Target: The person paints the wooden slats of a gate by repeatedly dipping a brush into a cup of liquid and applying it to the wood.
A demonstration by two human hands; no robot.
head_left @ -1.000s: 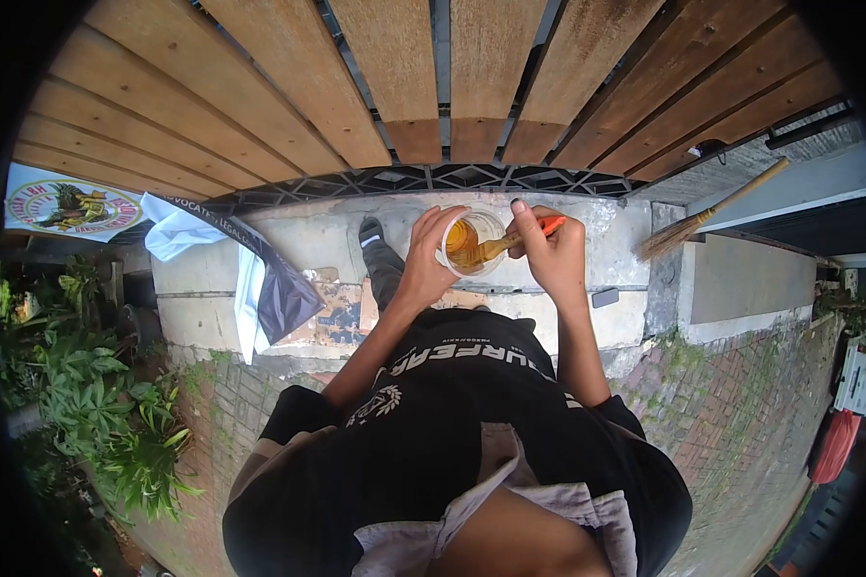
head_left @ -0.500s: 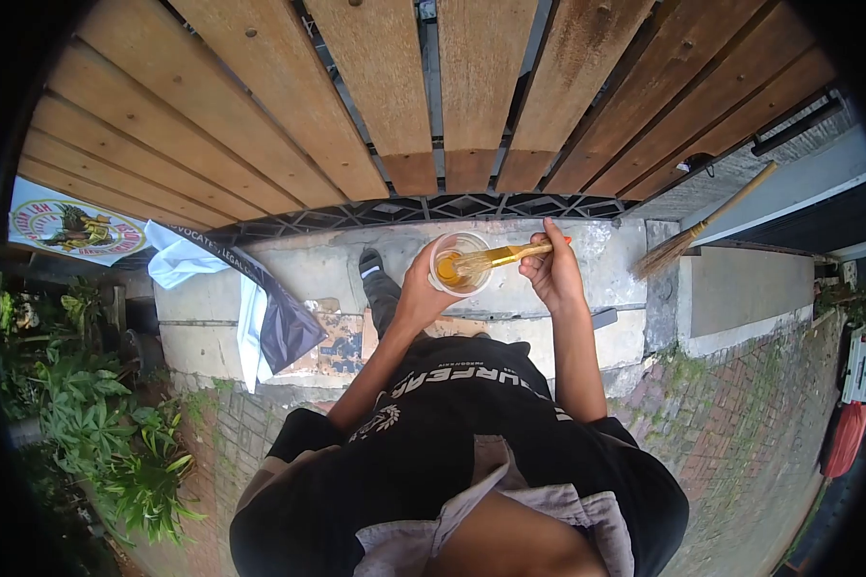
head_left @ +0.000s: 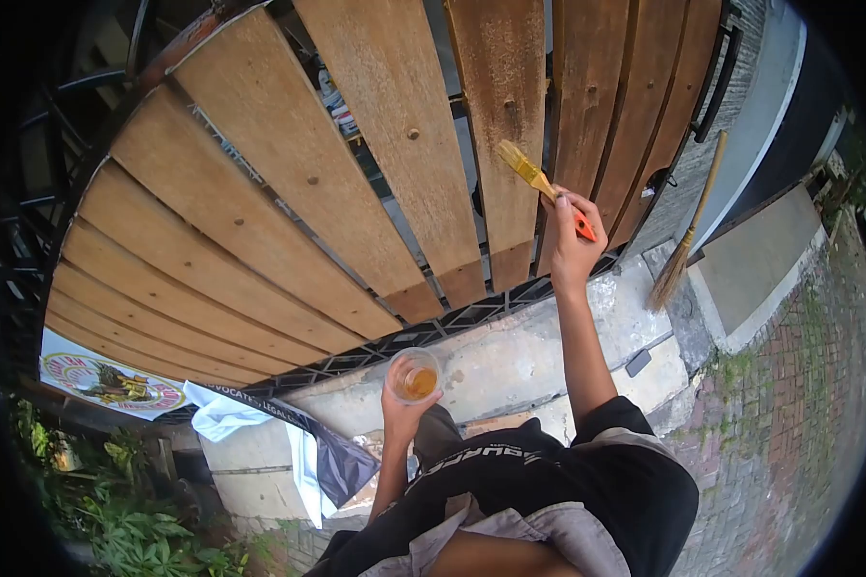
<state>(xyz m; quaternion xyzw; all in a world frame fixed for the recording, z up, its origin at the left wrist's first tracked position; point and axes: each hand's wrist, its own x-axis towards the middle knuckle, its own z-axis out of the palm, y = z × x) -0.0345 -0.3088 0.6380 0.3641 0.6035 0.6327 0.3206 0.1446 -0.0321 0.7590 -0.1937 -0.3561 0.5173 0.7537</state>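
In my right hand is a paintbrush with an orange-tipped handle. Its bristles are at the face of a wooden slat; whether they touch it I cannot tell. That slat looks darker and wetter in its upper part than near its lower end. My left hand is wrapped round a clear plastic cup, which has amber liquid in the bottom. The cup is below the lower edge of the slatted wooden gate, near my body.
A straw broom leans at the right beside the gate. A banner hangs at the lower left, with cloth beside it. A dark flat object lies on the paved ledge. Plants grow at the lower left.
My right hand has lifted the brush out of the cup and up to the slats. My left hand still holds the cup, now farther from the brush. The view has turned and tilted upward.
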